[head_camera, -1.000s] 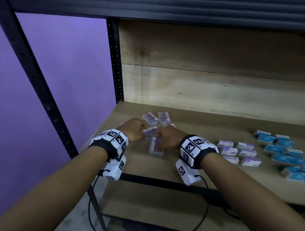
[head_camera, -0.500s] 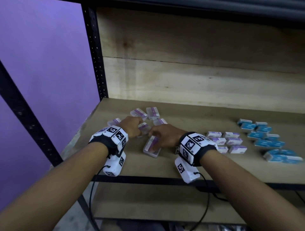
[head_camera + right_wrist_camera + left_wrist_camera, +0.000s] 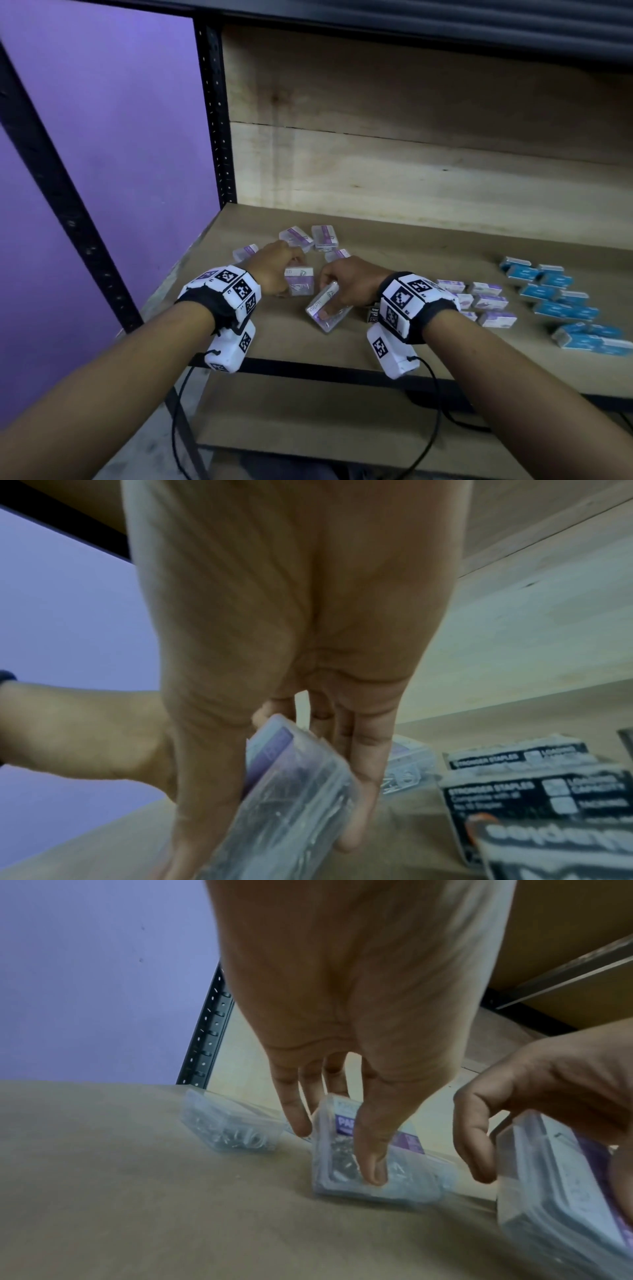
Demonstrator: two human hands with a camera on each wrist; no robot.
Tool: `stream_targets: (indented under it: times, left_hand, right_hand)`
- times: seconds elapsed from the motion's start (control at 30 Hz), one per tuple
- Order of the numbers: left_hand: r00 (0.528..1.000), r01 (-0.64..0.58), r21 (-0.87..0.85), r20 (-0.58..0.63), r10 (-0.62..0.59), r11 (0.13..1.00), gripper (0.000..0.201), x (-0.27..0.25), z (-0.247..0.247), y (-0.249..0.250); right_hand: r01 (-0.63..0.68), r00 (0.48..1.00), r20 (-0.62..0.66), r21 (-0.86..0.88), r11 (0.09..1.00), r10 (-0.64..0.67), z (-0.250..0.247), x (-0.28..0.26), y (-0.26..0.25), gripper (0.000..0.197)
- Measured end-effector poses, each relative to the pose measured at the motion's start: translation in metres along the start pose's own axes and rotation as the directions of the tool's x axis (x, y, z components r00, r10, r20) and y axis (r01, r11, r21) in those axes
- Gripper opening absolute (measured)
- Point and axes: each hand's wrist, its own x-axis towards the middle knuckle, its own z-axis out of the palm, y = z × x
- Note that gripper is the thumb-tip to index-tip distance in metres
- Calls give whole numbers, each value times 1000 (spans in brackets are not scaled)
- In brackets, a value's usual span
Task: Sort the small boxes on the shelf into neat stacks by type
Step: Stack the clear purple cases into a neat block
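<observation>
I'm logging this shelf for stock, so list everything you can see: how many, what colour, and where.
clear boxes with purple labels: four loose, back left of the shelf board
held clear boxes: two, one in the left hand, one tilted in the right hand
white-and-purple boxes: about eight, grouped right of centre
blue boxes: a dozen or so, far right
shelf board: one, brown
upright post: black
wall: purple
left hand: grips a box
right hand: grips a box

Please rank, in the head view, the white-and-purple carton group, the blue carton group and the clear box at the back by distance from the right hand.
From the right hand:
1. White-and-purple carton group, just to its right.
2. Clear box at the back, behind it, toward the wall.
3. Blue carton group, far right.
</observation>
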Motion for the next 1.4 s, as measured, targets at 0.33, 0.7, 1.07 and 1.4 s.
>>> stream_targets:
  times: [0.33,0.7,1.07,1.4]
  left_hand:
    - [993,51,-78,107,-42,996,52,-26,-13,-12]
    - [992,44,-24,121,-41,999,45,-38,-18,-20]
    - [984,45,22,173,-48,999,43,-34,-18,-18]
    - [985,32,-169,174,-2,985,33,-26,-42,-22]
  right_hand:
    - [39,998,-41,34,999,-37,2,-1,-12,33]
    - [10,996,-91,32,999,-7,6,-3,-15,31]
    - [-39,998,-49,0,999,39,6,-7,-15,36]
    - [-53,997,-50,168,984,62,-16,-1,-9,27]
